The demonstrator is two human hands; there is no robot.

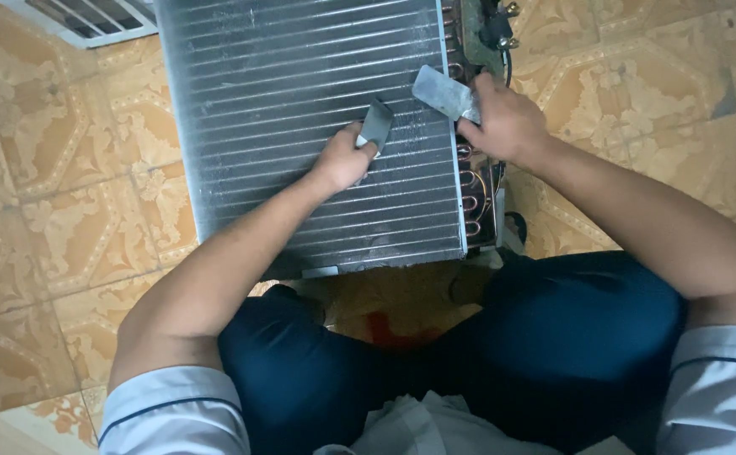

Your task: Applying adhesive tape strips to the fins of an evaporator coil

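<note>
While my left hand (342, 163) pinches a small grey metal blade (376, 125) whose long axis runs up and slightly right, away from me, my right hand (507, 126) grips a wider flat metal strip (444, 92) pointing up-left. Both tools rest on what looks like a finned coil panel (300, 109), its long side running away from me, with copper tube bends (475, 181) along its right edge, on patterned floor tiles (64, 194).

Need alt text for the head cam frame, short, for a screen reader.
A person crouched over a finned metal coil on a patterned tile floor holds a flat grey metal piece in each hand: left hand with a small piece on the fins, right hand with a larger piece near the copper tube bends.
</note>
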